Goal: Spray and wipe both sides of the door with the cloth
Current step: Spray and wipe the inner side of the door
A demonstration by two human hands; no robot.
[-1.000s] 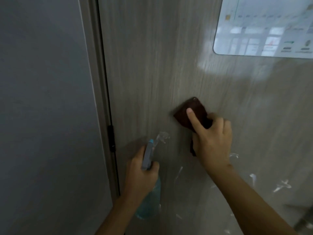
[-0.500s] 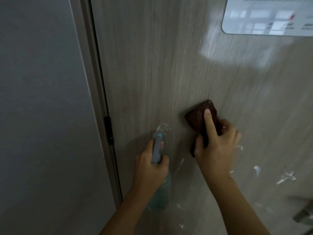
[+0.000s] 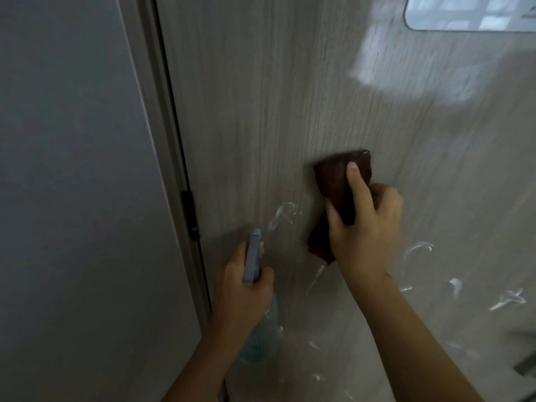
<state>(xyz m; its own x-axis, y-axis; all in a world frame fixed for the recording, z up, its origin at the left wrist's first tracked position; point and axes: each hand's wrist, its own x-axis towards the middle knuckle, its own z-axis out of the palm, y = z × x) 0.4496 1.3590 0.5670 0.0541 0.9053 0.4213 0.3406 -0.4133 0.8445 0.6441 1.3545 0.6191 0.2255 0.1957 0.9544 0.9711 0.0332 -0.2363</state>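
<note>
**Brown cloth meets wet wood-grain door**

Brown and soft, the folded wiping cloth lies flat against the grey wood-grain laminate door, pinned by your right hand — index finger straight along it, the others curled round its bunched lower edge. It looks limp and light; grip that bunched fold. Your left hand wraps the translucent blue spray bottle near the black hinge. Streaks on the slick panel remain unwiped.

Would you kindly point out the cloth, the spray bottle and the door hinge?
cloth (image 3: pixel 333 181), head view, upper folded part.
spray bottle (image 3: pixel 251 258), head view, grey spray head.
door hinge (image 3: pixel 190 214), head view, black knuckle.
</note>
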